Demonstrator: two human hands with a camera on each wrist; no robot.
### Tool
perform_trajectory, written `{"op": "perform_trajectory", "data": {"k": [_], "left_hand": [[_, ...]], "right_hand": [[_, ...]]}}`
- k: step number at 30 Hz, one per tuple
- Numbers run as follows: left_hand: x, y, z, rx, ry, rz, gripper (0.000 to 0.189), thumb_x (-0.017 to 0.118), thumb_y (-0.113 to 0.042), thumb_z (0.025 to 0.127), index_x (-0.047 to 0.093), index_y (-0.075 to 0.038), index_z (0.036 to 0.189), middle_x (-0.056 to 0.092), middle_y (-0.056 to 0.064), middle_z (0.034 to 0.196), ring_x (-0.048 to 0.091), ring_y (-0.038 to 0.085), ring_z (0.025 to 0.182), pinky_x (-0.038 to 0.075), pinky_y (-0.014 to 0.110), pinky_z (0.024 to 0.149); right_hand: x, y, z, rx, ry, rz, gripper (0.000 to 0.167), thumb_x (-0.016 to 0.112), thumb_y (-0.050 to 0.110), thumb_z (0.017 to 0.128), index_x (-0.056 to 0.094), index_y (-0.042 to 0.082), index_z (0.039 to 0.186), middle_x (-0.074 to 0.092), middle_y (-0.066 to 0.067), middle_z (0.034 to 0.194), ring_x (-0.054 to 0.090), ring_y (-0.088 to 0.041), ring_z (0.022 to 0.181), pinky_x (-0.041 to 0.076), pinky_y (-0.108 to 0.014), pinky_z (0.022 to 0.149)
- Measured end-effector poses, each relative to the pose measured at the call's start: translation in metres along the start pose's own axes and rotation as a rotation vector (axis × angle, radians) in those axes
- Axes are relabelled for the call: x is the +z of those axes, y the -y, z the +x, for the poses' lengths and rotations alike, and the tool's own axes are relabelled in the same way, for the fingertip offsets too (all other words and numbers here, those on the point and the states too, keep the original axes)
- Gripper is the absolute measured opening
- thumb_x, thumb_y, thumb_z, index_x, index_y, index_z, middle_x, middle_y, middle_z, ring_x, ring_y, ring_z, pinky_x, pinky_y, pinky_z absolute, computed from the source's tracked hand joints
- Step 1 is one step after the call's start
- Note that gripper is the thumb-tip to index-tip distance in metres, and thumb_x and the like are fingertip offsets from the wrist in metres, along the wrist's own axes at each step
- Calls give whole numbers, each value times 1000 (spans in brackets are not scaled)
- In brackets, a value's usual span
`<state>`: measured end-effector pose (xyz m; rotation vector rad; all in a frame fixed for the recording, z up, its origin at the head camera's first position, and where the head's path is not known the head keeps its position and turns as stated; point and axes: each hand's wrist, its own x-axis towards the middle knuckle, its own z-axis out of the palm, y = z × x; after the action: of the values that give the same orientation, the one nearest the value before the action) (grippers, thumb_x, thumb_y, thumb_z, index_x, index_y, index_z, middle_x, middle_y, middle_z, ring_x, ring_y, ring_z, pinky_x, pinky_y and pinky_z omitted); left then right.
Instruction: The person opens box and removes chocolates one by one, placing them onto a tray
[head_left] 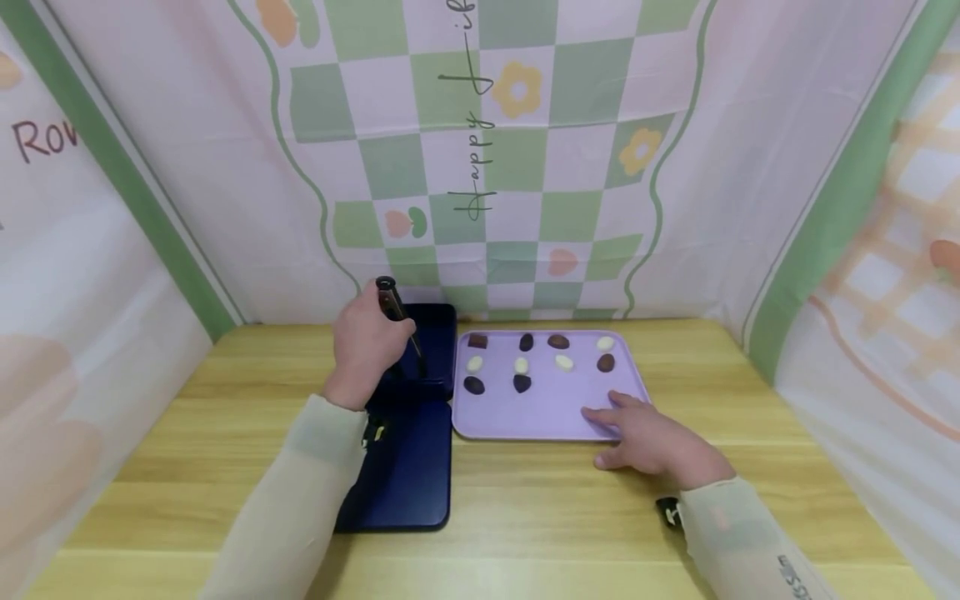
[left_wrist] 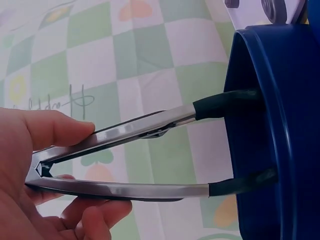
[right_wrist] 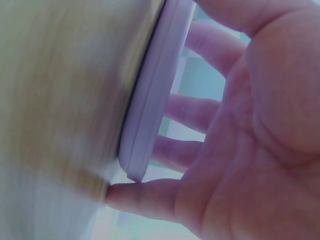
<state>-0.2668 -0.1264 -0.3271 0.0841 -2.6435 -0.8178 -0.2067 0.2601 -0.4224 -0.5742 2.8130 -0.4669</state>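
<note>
My left hand (head_left: 366, 340) grips metal tongs (left_wrist: 125, 132) with dark tips, thumb on one arm and fingers along the other. The tong arms stand apart, and their tips reach down inside a dark blue box (head_left: 442, 321); the wall hides what lies between them. Beside the box is a lilac tray (head_left: 551, 421) with several chocolates in rows, among them a brown square (head_left: 477, 341), a white egg (head_left: 564, 362) and a dark heart-shaped piece (head_left: 522, 383). My right hand (head_left: 641, 433) lies with spread fingers over the tray's front right corner, thumb outside its front edge.
A flat dark blue panel (head_left: 412, 483) extends from the box towards me, partly under my left forearm. Everything stands on a wood-grain table (head_left: 540, 517). Right behind box and tray hangs a checked cloth (head_left: 517, 158), with more cloth at both sides.
</note>
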Motion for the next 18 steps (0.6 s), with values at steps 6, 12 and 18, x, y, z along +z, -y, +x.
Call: {"op": "perform_trajectory", "data": {"k": [6, 12, 18], "left_hand": [[-2, 3, 3, -24, -64, -38, 49, 72, -29, 81, 55, -6, 120, 64, 15, 99, 61, 36, 88, 51, 49, 75], [-3, 5, 7, 0, -131, -66, 35, 72, -28, 81, 54, -10, 106, 63, 11, 92, 60, 36, 85, 49, 51, 74], [-1, 6, 9, 2, -134, -63, 38, 75, -31, 80, 55, -11, 105, 64, 11, 93, 61, 36, 86, 49, 51, 75]], "right_hand": [[1, 0, 0, 2, 3, -1, 74, 83, 39, 79, 57, 8, 141, 27, -42, 147, 28, -62, 132, 26, -69, 105], [1, 0, 0, 1, 2, -1, 74, 83, 39, 79, 57, 8, 141, 27, -42, 147, 28, -62, 131, 26, -69, 104], [1, -2, 0, -9, -3, -11, 73, 82, 39, 80, 57, 8, 141, 27, -42, 147, 28, -61, 132, 26, -68, 105]]}}
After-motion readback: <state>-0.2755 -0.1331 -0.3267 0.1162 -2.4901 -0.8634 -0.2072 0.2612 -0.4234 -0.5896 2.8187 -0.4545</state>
